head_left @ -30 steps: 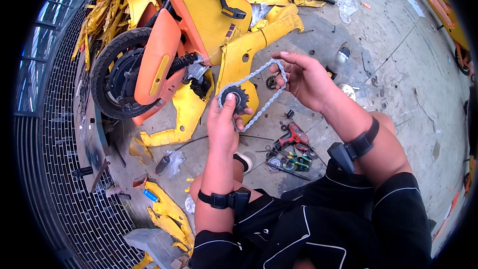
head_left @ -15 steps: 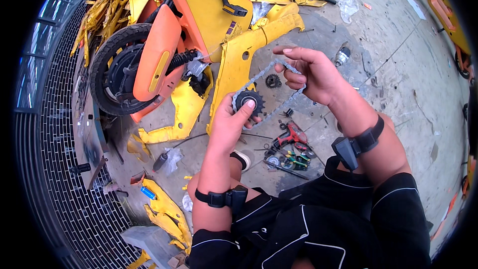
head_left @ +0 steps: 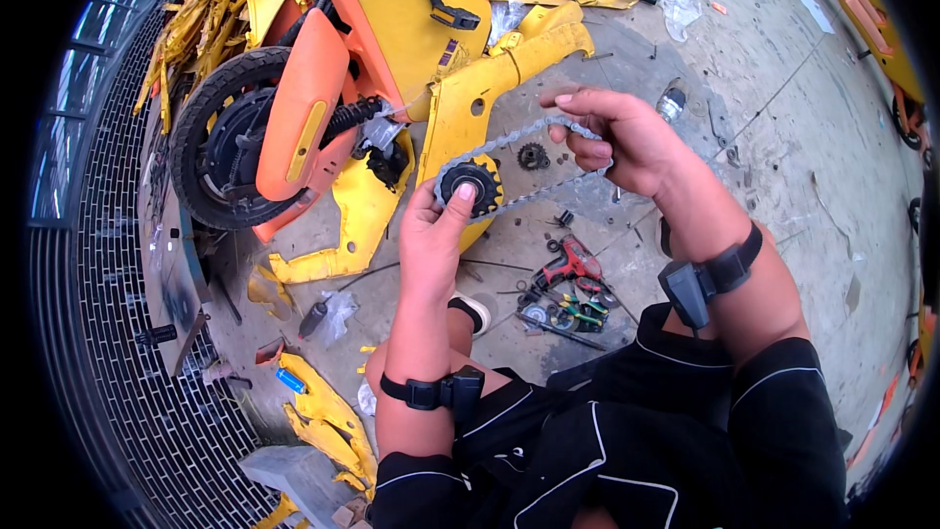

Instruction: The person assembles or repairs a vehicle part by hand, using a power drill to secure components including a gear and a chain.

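Note:
My left hand (head_left: 438, 218) grips a dark toothed sprocket (head_left: 470, 191), thumb pressed on its hub. Around the sprocket's left side runs a grey roller chain (head_left: 517, 135), looped across to my right hand (head_left: 612, 137). The chain's far end passes over my right fingers, which curl inside the loop with the index finger stretched out. Both strands look fairly taut. On the floor beyond the loop lies a smaller dark gear (head_left: 532, 156), seen between the strands. A red and black power drill (head_left: 568, 269) rests below the hands beside several hand tools (head_left: 578, 313).
An orange and yellow scooter body (head_left: 377, 49) with a black-tyred wheel (head_left: 230, 137) lies at the far left. Yellow body panels (head_left: 460, 103) spread around it. Another metal tool (head_left: 672, 102) lies right of my right hand. Parked scooters (head_left: 886, 29) line the right edge.
My left hand has moved left with the sprocket, and the chain loop is stretched longer and straighter. My right hand has shifted slightly to the right.

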Tool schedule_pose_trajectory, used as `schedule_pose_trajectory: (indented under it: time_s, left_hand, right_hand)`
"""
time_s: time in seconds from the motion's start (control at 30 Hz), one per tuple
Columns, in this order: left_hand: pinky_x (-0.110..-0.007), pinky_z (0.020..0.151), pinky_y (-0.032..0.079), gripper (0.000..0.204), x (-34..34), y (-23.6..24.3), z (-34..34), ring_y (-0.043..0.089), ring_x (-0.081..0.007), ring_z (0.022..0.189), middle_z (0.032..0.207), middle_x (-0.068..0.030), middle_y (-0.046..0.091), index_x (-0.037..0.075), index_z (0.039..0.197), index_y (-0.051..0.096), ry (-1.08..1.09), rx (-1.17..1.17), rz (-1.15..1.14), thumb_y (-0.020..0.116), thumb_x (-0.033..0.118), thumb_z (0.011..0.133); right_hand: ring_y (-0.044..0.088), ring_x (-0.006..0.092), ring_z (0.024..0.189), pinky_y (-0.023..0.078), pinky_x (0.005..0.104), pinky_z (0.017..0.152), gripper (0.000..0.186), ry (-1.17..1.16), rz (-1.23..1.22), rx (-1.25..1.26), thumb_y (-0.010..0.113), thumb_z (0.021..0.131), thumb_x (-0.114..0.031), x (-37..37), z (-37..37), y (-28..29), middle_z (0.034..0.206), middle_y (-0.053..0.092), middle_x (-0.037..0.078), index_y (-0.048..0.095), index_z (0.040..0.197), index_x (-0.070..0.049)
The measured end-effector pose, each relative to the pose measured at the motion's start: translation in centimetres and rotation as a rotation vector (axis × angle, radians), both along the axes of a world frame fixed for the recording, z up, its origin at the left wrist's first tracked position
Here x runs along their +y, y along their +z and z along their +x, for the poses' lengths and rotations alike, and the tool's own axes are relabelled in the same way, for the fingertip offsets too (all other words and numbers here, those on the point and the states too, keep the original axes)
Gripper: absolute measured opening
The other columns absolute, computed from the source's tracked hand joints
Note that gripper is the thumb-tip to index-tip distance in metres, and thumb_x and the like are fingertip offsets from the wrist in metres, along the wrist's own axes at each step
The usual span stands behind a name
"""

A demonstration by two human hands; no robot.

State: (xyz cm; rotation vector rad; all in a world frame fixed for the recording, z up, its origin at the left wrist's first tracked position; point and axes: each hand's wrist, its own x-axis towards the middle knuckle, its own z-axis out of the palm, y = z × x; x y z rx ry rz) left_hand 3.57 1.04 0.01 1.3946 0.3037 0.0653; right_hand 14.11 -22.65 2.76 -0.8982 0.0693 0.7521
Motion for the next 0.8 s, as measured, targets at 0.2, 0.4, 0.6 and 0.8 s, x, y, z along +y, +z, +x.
schedule_pose_trajectory:
  time_s: [0.2, 0.4, 0.6, 0.8]
  left_hand:
    - [-0.026, 0.074, 0.052, 0.032, 0.0, -0.4, 0.3, 0.065, -0.0094, 0.086, 0.102, -0.0045, 0.07, 0.002, 0.119, 0.059, 0.08, 0.012, -0.083, 0.07, 0.024, 0.097]
    - [-0.031, 0.079, 0.051, 0.034, 0.4, -1.0, 0.1, 0.066, -0.0132, 0.097, 0.112, -0.0033, 0.069, 0.006, 0.125, 0.055, 0.038, 0.01, -0.086, 0.068, 0.024, 0.098]
    - [-0.028, 0.08, 0.049, 0.034, 0.2, -1.2, 0.4, 0.066, -0.0113, 0.096, 0.11, -0.002, 0.07, 0.007, 0.125, 0.056, 0.033, -0.006, -0.054, 0.069, 0.022, 0.098]
    - [-0.025, 0.073, 0.05, 0.031, -0.3, -1.0, 0.8, 0.064, -0.0083, 0.087, 0.104, -0.0032, 0.07, 0.003, 0.119, 0.06, 0.141, -0.039, -0.093, 0.07, 0.022, 0.097]
  right_hand:
    - [0.041, 0.0071, 0.048, 0.031, 0.0213, 0.044, 0.022, 0.098, -0.111, 0.03, 0.063, 0.095, -0.02, 0.1, -0.3, -0.4, 0.088, 0.069, 0.011, 0.066, 0.11, -0.004]
    - [0.044, 0.0077, 0.05, 0.034, 0.0212, 0.046, 0.027, 0.102, -0.146, -0.036, 0.064, 0.095, -0.021, 0.0, -0.6, 0.2, 0.088, 0.069, 0.011, 0.064, 0.113, -0.001]
    - [0.051, 0.0077, 0.058, 0.04, 0.0205, 0.054, 0.032, 0.018, -0.161, -0.091, 0.065, 0.094, -0.015, -0.6, 0.0, -0.3, 0.084, 0.063, 0.005, 0.06, 0.12, 0.003]
    - [0.058, 0.0118, 0.072, 0.047, 0.0258, 0.064, 0.027, 0.072, -0.33, -0.186, 0.068, 0.092, -0.011, -0.5, 0.2, -1.6, 0.085, 0.062, 0.004, 0.061, 0.115, 0.003]
